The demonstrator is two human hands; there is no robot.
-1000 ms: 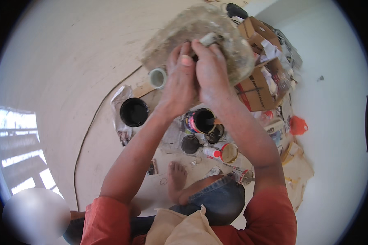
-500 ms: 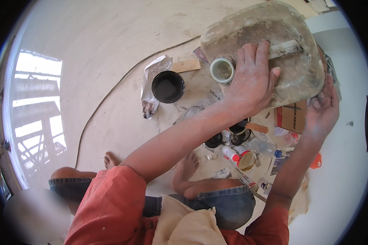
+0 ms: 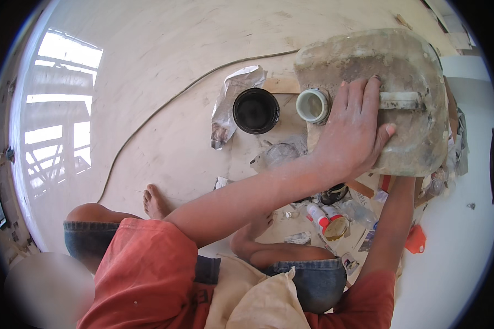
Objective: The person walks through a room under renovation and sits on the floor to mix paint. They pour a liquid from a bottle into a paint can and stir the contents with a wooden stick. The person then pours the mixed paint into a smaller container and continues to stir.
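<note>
My left hand grips the top of a large, dirty, pale jerrycan, beside its moulded handle. The jerrycan is tilted, its uncapped white mouth facing left. Close by on the floor stands a round black container with dark contents; a short gap separates it from the mouth. I see no liquid coming out. My right forearm reaches up to the near edge of the jerrycan, which hides the right hand beneath it.
Crumpled silver foil and a piece of cardboard lie by the black container. A cable curves across the floor. Tins, bottles and a clear bottle crowd the near right, with a red piece beside the pale wall.
The jerrycan has come nearer and turned, its mouth shifting slightly right and down in view. My right hand, earlier visible at its right edge, is now hidden underneath.
</note>
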